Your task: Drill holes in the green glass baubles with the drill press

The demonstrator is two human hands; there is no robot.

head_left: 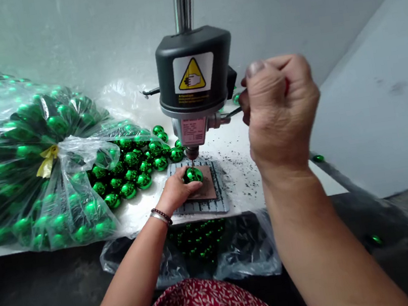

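One green ball (pixel 193 176) sits right under the drill (pixel 195 72), near the table's (pixel 247 200) front edge, left hand (pixel 178 191) curled round it, right hand (pixel 281 105) clenched on the lever (pixel 235 112)! Loose balls (pixel 128 190) wait leftward; how many are drilled, I can't tell.

Big clear plastic bag (pixel 18 165) of shiny green balls on left of white table (pixel 237 155), yellow tie (pixel 48 161) around its neck. Loose green balls (pixel 130 159) heaped just beside it. Opened plastic liner (pixel 242 257) below front edge, more balls inside. Stray ball (pixel 319 158) near right edge, another (pixel 375 239) lower right. Pale wall (pixel 282 8) behind.
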